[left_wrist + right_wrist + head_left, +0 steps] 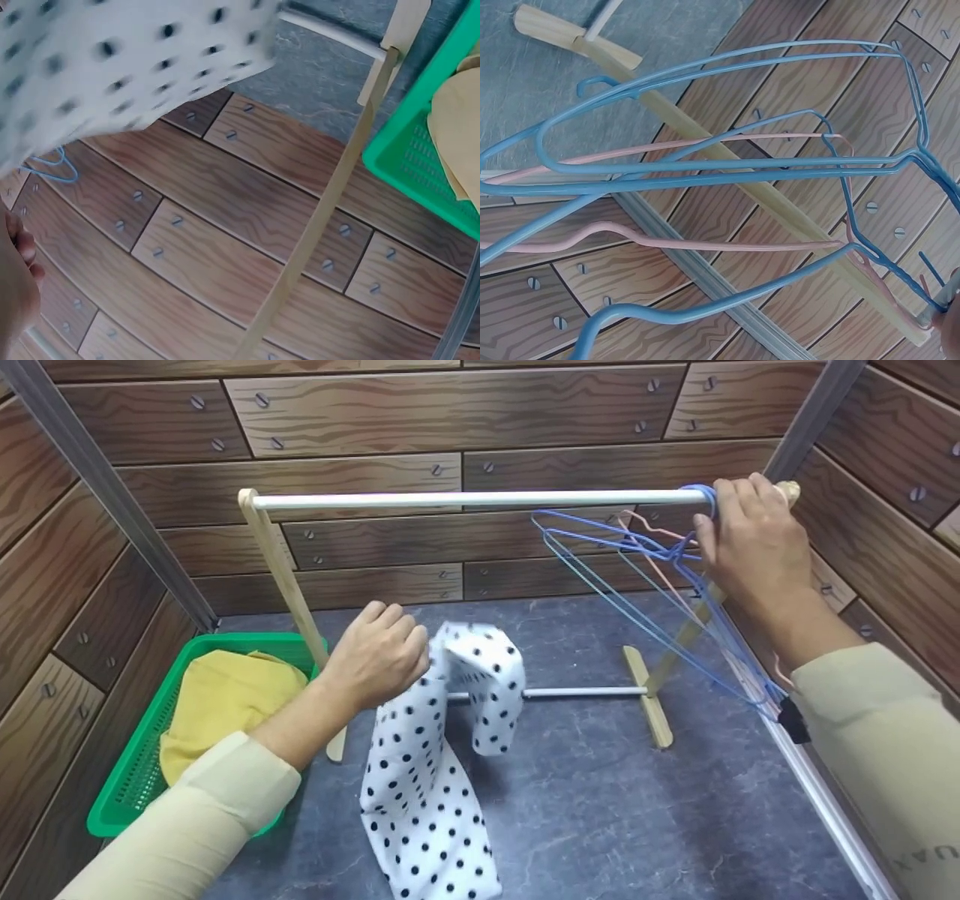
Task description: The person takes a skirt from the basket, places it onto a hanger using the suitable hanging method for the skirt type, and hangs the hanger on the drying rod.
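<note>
White dotted cloth [427,817] is gripped by the left hand [382,652] at the centre of the head frame; its lower edge is cut by the bottom border. The grey surface [577,802] extends from the cloth rightward to the rack's right foot [658,726]. At left, a gap separates the cloth from the green basket [247,641], in which yellow cloth [229,697] is held. The white bar [480,500] is clasped at its right end by the right hand [757,536]; whether hanger hooks are also held cannot be told. In the right wrist view, blue hangers [727,178] and pink hangers [750,246] are shown large; in the head view they are partly covered by the right arm. In the left wrist view, the cloth is blurred at upper left.
</note>
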The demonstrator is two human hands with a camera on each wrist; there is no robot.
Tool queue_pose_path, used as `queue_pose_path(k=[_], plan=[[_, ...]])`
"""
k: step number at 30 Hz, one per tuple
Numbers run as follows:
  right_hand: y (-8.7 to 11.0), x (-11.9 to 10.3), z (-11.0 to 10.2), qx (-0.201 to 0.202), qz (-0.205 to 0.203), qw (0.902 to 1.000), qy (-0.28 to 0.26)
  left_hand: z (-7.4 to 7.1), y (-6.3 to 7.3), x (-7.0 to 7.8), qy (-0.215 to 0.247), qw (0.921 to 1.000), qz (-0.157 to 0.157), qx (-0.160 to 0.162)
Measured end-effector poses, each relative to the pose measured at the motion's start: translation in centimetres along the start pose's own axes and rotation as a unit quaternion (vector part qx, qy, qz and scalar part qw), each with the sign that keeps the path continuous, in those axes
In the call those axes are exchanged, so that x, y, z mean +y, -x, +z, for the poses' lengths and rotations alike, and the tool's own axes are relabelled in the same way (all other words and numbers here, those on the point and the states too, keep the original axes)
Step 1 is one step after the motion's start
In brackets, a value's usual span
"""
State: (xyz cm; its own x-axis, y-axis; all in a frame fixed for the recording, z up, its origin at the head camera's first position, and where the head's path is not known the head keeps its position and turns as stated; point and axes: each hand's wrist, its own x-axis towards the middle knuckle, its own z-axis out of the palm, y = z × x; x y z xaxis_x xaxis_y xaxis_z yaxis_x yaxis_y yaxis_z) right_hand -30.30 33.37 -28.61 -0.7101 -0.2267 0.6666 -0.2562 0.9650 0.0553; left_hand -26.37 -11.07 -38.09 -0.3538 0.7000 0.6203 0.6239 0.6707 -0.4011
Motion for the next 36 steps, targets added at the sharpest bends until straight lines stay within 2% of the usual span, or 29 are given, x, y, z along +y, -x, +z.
queue_pose_path(k=[4, 10, 23, 28, 36], plan=[[0.0, 0.2, -0.2, 0.006, 0.000, 1.0000, 0.000, 0.1, -0.2, 0.1, 0.008, 0.9999, -0.001, 0.007], [-0.1, 0.5, -0.4, -0.001, 0.007, 1.0000, 0.006, 0.3, 0.3, 0.0, 0.010, 0.9999, -0.002, -0.003], [-0.2, 0.1, -0.2, -0.015, 0.002, 0.9999, 0.005, 2.2, 3.3, 1.0, 0.032, 0.9991, -0.015, -0.022], [-0.1, 0.0, -0.1, -0.015, 0.001, 0.9999, 0.008, 3.1, 4.5, 1.6, 0.041, 0.9981, -0.030, -0.035], [0.1, 0.0, 0.3, 0.030, -0.024, 0.9992, 0.009, 4.8, 6.7, 2.4, 0.060, 0.9957, -0.059, -0.038]])
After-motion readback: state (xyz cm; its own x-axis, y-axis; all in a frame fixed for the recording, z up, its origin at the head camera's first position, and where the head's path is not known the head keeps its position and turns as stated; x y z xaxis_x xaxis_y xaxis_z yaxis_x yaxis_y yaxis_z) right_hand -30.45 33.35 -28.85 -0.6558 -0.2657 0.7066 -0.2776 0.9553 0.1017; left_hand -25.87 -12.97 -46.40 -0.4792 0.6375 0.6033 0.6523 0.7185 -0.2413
